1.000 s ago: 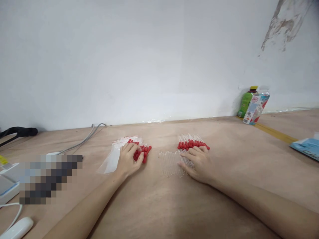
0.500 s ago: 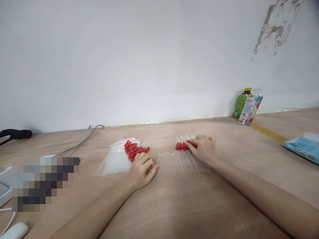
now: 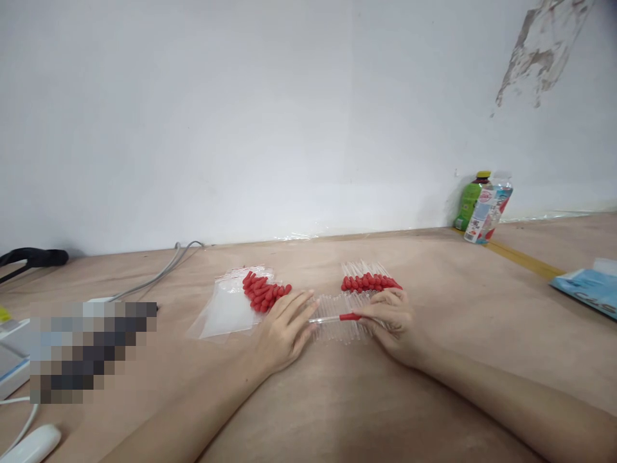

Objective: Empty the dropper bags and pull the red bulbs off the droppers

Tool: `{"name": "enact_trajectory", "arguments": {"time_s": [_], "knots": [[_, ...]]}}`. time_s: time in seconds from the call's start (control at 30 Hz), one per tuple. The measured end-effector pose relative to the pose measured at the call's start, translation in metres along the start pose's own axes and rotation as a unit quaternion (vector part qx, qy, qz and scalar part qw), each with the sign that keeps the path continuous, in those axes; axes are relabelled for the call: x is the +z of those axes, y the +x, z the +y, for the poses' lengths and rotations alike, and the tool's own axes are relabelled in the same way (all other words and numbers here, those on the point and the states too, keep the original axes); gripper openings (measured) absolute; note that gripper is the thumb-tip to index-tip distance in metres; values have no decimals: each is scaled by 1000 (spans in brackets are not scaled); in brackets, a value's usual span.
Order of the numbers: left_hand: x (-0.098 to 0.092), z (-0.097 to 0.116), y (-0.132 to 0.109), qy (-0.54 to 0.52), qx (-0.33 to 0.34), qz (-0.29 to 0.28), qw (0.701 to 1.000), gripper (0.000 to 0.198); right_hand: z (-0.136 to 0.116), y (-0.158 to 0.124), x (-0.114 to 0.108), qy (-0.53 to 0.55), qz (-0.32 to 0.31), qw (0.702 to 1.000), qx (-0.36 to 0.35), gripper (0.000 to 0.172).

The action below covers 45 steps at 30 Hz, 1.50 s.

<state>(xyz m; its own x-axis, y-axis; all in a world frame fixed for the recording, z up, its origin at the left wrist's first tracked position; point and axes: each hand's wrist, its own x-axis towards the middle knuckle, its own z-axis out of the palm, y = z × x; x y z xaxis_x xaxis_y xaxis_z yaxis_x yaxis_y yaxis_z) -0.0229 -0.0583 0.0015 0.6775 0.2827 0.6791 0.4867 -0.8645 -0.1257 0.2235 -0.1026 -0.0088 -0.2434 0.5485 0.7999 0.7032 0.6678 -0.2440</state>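
Between my two hands a clear glass dropper lies nearly level, a red rubber bulb on its right end. The fingers of my left hand are closed on the tube's left end. My right hand pinches the bulb with thumb and fingertips. Under and between the hands is a row of bare glass tubes. Just beyond them lie several droppers with red bulbs, their tubes pointing away from me. To the left, a pile of loose red bulbs rests on clear plastic zip bags.
Two bottles stand by the wall at the back right, near a blue packet. Grey cables, a blurred-out object and a white mouse-like thing are on the left of the wooden table.
My right hand has come back toward me from the row of red-bulbed droppers. Both hands now hold one dropper between them. My left hand has shifted slightly right, and the view has moved a little.
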Motion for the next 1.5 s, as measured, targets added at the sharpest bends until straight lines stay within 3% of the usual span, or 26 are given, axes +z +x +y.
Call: {"name": "enact_trajectory", "arguments": {"time_s": [0.1, 0.27, 0.43, 0.57, 0.83, 1.1, 1.33, 1.5], "knots": [[2, 9, 3, -4, 30, -6, 1000, 26, -5, -5, 2, -5, -2, 1000, 0, 17], [5, 14, 4, 6, 15, -18, 1000, 13, -9, -3, 3, -36, -52, 998, -23, 18], [4, 16, 6, -7, 56, -11, 998, 14, -19, -1, 12, -61, -60, 994, -61, 36], [5, 20, 6, -10, 75, 7, 997, 17, -24, -1, 19, -61, -55, 993, -83, 15], [4, 21, 0, -52, 89, -3, 995, 17, -25, -3, 14, -82, -51, 987, -131, 12], [0, 12, -11, -91, 45, -13, 995, 18, -20, -7, 6, -105, -17, 984, -140, 13], [-3, -12, -22, -47, -111, 29, 992, 24, 8, -11, -8, -121, 33, 990, -60, 15], [5, -16, -23, -2, -139, 1, 990, 40, 14, -10, 1, -38, 26, 999, 5, 20]]}}
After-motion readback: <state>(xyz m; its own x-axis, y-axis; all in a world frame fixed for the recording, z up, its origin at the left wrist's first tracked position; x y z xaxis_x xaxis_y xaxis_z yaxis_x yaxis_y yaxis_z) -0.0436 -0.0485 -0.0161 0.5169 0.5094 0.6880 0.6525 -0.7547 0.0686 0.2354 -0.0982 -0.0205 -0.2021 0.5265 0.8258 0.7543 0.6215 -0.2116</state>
